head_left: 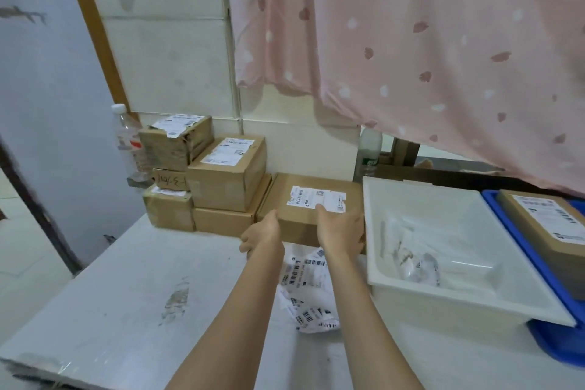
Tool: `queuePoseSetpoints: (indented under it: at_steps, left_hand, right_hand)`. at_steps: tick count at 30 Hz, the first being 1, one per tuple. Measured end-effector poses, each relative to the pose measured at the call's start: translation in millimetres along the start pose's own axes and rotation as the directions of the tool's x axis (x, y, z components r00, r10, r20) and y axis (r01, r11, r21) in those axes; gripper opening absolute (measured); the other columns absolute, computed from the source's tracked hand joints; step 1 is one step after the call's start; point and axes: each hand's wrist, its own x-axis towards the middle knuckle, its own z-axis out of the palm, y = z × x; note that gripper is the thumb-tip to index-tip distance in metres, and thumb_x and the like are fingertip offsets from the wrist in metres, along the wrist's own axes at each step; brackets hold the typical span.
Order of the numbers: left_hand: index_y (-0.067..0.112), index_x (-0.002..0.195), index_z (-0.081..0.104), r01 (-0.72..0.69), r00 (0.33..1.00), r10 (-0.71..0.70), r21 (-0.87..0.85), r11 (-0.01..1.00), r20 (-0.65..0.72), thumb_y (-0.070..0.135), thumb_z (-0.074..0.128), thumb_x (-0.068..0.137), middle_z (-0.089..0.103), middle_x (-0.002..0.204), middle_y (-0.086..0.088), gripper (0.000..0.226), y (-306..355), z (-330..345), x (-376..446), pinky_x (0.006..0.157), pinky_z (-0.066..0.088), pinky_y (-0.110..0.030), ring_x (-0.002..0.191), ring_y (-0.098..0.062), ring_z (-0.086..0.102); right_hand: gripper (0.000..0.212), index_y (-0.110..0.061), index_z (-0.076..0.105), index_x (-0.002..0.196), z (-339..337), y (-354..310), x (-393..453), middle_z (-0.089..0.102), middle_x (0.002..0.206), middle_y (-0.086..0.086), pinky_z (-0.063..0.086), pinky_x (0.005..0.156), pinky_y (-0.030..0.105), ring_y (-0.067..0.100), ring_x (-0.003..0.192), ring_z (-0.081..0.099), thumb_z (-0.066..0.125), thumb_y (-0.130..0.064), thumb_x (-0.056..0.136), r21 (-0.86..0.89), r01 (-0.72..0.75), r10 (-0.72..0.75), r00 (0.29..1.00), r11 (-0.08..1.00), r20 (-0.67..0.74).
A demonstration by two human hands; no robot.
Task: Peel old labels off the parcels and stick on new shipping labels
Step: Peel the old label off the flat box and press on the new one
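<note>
Gripping 1 parcel (pixel 304 215) at the back of the table (pixel 126 279)

Left hand (pixel 262 236) and right hand (pixel 340 229) curled round its near corners — could drag loose labels (pixel 308 288) off underneath, or tear its label (pixel 316 198).

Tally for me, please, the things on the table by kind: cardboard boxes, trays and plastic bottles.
Cardboard boxes: 7 (five stacked at left, one held by the left hand and right hand, one in the blue tray)
Trays: 2 (white, blue)
Plastic bottles: 2
Total: 11
</note>
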Motion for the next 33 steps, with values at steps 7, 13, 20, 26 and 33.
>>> queuePoseSetpoints:
  at_steps: [7,13,20,26,33]
  left_hand:
    - [-0.005,0.133,0.032,-0.019,0.998,0.025,0.089,0.996,-0.063,0.051,0.081,0.071,0.036,0.140,-0.021,0.097,-2,5,5,0.100,0.040,-0.042,0.126,-0.035,0.042]
    - [-0.003,0.132,0.031,-0.029,0.998,0.032,0.047,0.998,-0.060,0.038,0.086,0.070,0.033,0.141,-0.021,0.093,-4,7,10,0.098,0.039,-0.043,0.126,-0.036,0.039]
    - [-0.004,0.133,0.030,-0.044,0.998,0.047,0.068,0.997,-0.052,0.037,0.083,0.075,0.033,0.142,-0.021,0.089,-5,6,11,0.099,0.036,-0.042,0.129,-0.037,0.037]
    - [-0.003,0.133,0.030,-0.051,0.997,0.053,0.044,0.998,-0.055,0.035,0.084,0.074,0.032,0.142,-0.021,0.089,-5,7,11,0.098,0.037,-0.041,0.128,-0.036,0.039]
    - [-0.001,0.133,0.029,-0.051,0.996,0.054,0.044,0.998,-0.072,0.032,0.086,0.072,0.033,0.140,-0.020,0.090,-4,8,13,0.100,0.038,-0.043,0.126,-0.038,0.040]
  right_hand:
    - [0.067,-0.007,0.035,0.144,15,15,-21,0.036,0.151,0.005,0.025,0.112,0.043,0.021,0.141,0.032,0.061,-0.032,0.087,-0.005,0.031,-0.031,0.981,1.000,-0.190]
    - [0.073,-0.005,0.029,0.148,15,11,-29,0.026,0.157,0.006,0.017,0.115,0.044,0.019,0.146,0.021,0.063,-0.028,0.087,0.007,-0.008,0.009,0.973,1.000,-0.229]
    - [0.079,-0.001,0.025,0.149,18,16,-29,0.030,0.154,0.011,0.030,0.113,0.045,0.028,0.139,0.034,0.067,-0.020,0.085,0.153,-0.009,0.047,0.969,0.988,-0.243]
    - [0.065,-0.001,0.032,0.145,13,9,-28,0.033,0.149,0.008,0.040,0.095,0.035,0.031,0.128,0.047,0.060,-0.003,0.087,0.515,-0.041,0.185,0.955,0.856,-0.231]
    - [0.074,-0.001,0.020,0.151,15,-1,-25,0.026,0.157,0.011,0.035,0.113,0.044,0.030,0.141,0.034,0.060,-0.007,0.088,0.550,-0.049,0.185,0.963,0.834,-0.194]
